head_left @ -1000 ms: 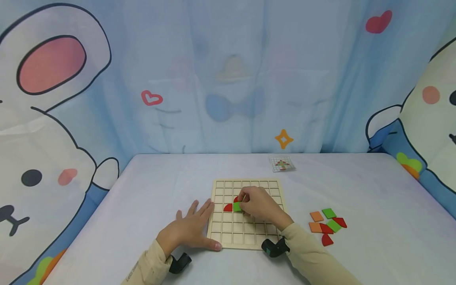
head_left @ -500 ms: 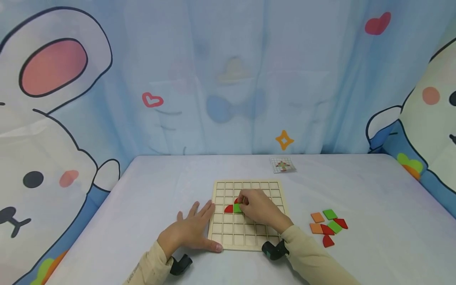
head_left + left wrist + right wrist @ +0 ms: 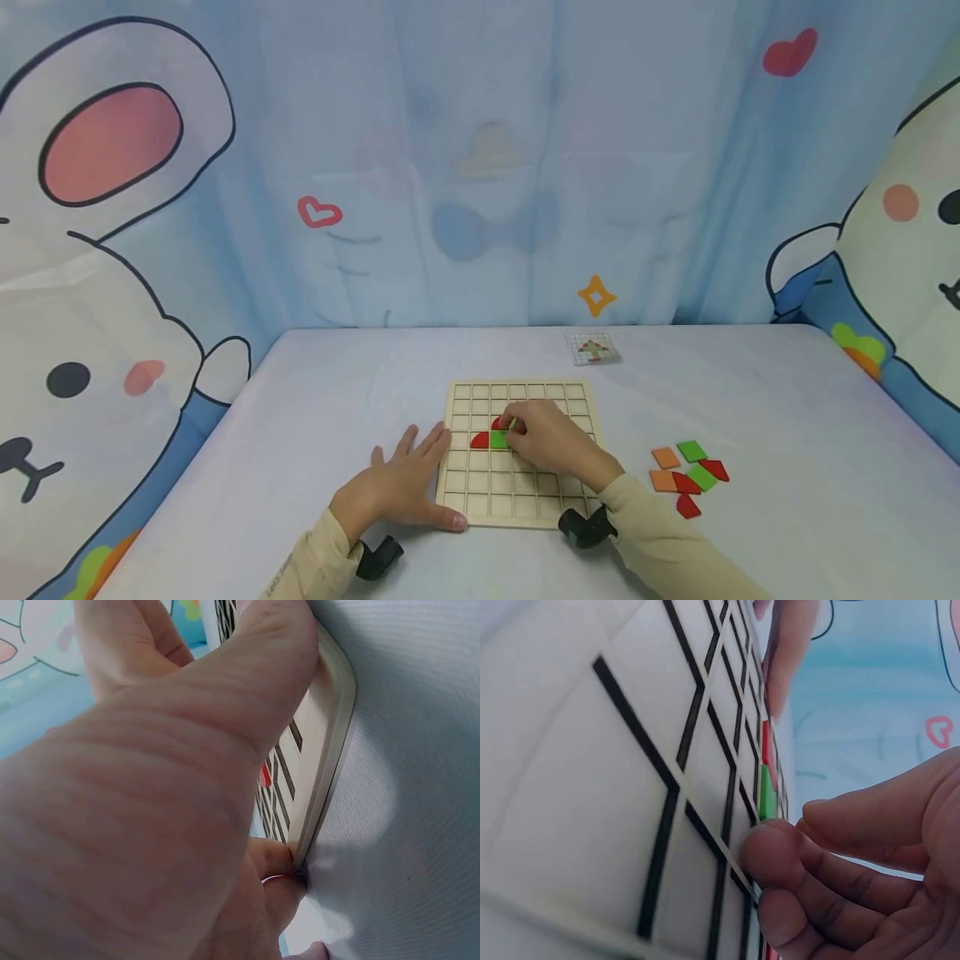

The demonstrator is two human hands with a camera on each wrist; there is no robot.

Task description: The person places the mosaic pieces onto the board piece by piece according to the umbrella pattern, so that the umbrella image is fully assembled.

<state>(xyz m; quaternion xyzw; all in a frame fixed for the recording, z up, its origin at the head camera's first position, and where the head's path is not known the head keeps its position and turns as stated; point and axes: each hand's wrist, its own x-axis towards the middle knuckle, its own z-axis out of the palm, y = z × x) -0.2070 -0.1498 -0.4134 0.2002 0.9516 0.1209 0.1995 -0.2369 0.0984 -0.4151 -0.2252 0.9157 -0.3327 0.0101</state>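
Note:
A wooden grid board [image 3: 480,504] lies on the table. My left hand [image 3: 405,479] is spread at its left side, fingertips on the left edge and thumb at the near-left corner; the left wrist view shows the thumb [image 3: 277,667] along the rim. Over the board's middle, my right hand [image 3: 551,437] has curled fingers, thumb and index pinching a small green tile [image 3: 513,423] that they mostly cover. Just left of these fingertips sit a green square tile [image 3: 498,440], a red quarter-round tile [image 3: 480,441] and another red tile [image 3: 497,422], partly hidden.
Right of the board lie loose tiles: orange squares [image 3: 663,481], green squares [image 3: 702,477] and red quarter-rounds [image 3: 687,506]. A small card [image 3: 593,349] with a coloured grid pattern lies near the table's back edge. A printed curtain [image 3: 487,250] hangs behind.
The right hand's fingertips have shifted slightly over the same cells, and a bit of green now shows between them. The left hand stays where it was at the board's edge.

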